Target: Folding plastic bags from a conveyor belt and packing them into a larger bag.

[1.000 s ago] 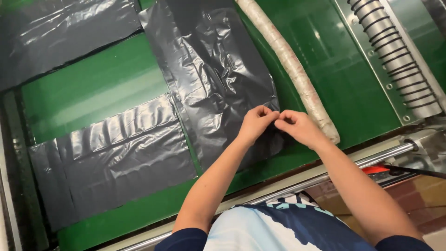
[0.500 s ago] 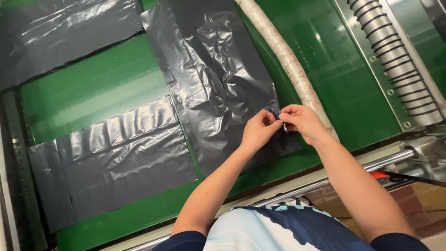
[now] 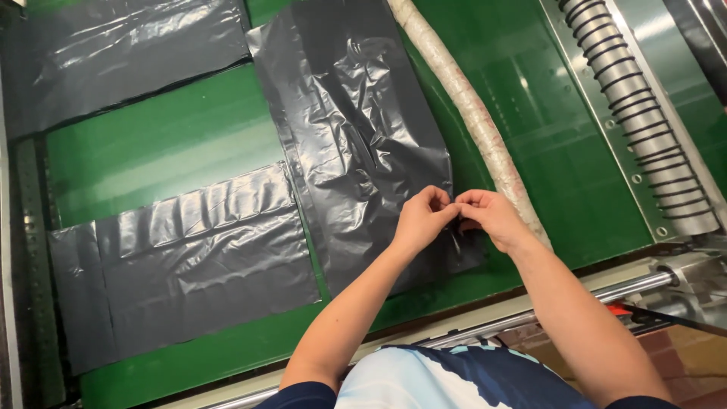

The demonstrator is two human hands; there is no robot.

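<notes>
Here, the parts in view.
Left hand (image 3: 422, 221): my grip pinches the near right edge of the black plastic bag (image 3: 363, 144).
Right hand (image 3: 491, 217): my grip pinches the same edge, fingertips meeting the left's.
Bag: flat, wrinkled, on the green table (image 3: 159, 144).
Beside: a pale wrapped roller (image 3: 469, 113) just right; another bag (image 3: 197, 257) lower left.

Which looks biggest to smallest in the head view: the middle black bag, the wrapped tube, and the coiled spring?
1. Middle black bag, largest.
2. Wrapped tube and coiled spring look alike in size, both cut off at the top; no ranking.
</notes>
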